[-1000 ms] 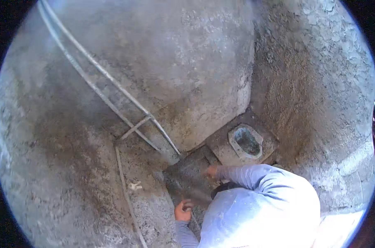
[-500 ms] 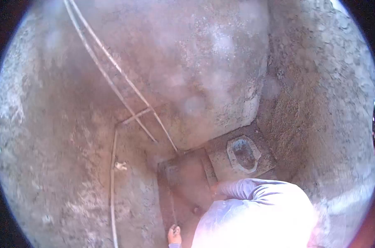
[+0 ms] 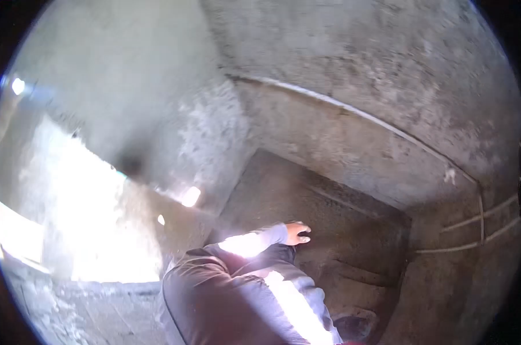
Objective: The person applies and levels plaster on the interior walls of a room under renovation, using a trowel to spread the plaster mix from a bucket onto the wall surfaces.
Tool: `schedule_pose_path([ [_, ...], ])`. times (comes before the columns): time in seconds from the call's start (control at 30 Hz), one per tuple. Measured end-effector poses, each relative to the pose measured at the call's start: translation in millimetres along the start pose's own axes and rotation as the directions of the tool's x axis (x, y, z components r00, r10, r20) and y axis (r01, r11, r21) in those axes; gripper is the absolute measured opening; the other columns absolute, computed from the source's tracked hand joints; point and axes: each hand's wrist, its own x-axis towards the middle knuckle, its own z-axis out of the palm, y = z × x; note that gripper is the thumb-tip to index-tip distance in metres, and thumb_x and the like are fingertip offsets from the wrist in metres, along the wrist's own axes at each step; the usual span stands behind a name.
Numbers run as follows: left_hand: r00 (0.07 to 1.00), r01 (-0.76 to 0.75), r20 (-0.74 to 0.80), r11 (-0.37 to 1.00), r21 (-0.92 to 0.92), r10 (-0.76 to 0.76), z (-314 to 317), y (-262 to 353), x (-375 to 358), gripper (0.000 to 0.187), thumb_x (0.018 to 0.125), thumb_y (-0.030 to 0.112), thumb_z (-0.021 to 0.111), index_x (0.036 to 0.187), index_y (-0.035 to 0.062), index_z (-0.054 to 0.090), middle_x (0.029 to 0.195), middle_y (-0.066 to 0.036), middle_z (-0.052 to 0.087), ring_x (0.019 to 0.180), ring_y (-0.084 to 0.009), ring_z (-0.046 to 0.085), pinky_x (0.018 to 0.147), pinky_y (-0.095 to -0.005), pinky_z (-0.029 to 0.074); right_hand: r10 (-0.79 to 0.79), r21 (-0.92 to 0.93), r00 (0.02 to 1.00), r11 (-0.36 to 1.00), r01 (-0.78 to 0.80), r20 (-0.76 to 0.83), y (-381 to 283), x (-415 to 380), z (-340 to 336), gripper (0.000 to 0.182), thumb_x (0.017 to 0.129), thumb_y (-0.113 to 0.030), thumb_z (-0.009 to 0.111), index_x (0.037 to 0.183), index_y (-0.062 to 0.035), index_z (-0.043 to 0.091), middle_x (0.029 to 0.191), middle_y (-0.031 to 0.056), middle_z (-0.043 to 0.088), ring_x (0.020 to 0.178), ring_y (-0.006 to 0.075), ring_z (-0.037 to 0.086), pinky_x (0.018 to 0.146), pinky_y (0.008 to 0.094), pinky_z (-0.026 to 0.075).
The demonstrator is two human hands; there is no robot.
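Note:
My left hand (image 3: pixel 298 233) reaches out over the dark floor (image 3: pixel 266 184), its thumb and fingers curved with a gap between them. Nothing shows in it. The grey sleeve (image 3: pixel 266 237) runs back from the wrist, partly in bright sunlight. Beyond the fingertips, a thin straight line or strip (image 3: pixel 341 200) lies along the floor near the wall. My right hand is out of sight behind my bent body (image 3: pixel 231 305). A low ledge (image 3: pixel 361 273) crosses the floor to the right of my body.
A squat toilet pan (image 3: pixel 355 325) shows partly at the bottom. Pale pipes (image 3: pixel 381 122) run along the rough wall and into the right corner (image 3: pixel 473 248). Strong sunlight falls through an opening (image 3: pixel 93 213) at the left.
My view has swung round to the left, bringing the sunlit opening into sight and shifting the pipes and pan rightward. My right hand has gone out of view; my left hand appears nearer the middle.

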Motion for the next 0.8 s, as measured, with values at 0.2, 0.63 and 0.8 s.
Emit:
schedule_pose_path([
  [0.2, 0.999, -0.004, -0.041, 1.000, 0.022, 0.005, 23, 0, -35, 0.055, 0.093, 0.047, 0.058, 0.131, 0.0078, 0.057, 0.129, -0.021, 0.058, 0.124, -0.0400, 0.053, 0.104, -0.0474, 0.043, -0.081, -0.008, 0.995, 0.997, 0.082, 0.049, -40, -10, 41, 0.057, 0.077, -0.024, 0.072, 0.133, -0.0165, 0.060, 0.106, 0.0136, 0.071, 0.099, 0.0298, 0.068, 0.083, 0.0409, 0.055],
  [0.63, 0.930, 0.082, -0.353, 0.995, -0.063, -0.099, -18, -150, -248, 0.063, 0.098, 0.041, 0.054, 0.146, 0.0047, 0.038, 0.145, -0.023, 0.045, 0.136, -0.0399, 0.040, 0.113, -0.0479, 0.034, -0.405, -0.376, 0.911, 0.835, 0.402, 0.076, -131, 69, 161, 0.054, 0.080, -0.029, 0.073, 0.131, -0.0148, 0.061, 0.109, 0.0137, 0.071, 0.103, 0.0288, 0.068, 0.086, 0.0404, 0.056],
  [0.8, 0.690, 0.256, -0.681, 0.962, -0.090, -0.247, -33, -184, -306, 0.086, 0.094, 0.049, 0.059, 0.157, 0.0089, 0.017, 0.151, -0.036, 0.029, 0.143, -0.0504, 0.025, 0.118, -0.0512, 0.023, -0.515, -0.364, 0.703, 0.612, 0.702, 0.490, -358, -25, 248, 0.049, 0.085, -0.032, 0.066, 0.131, -0.0154, 0.060, 0.117, 0.0153, 0.068, 0.106, 0.0356, 0.065, 0.094, 0.0430, 0.053],
])
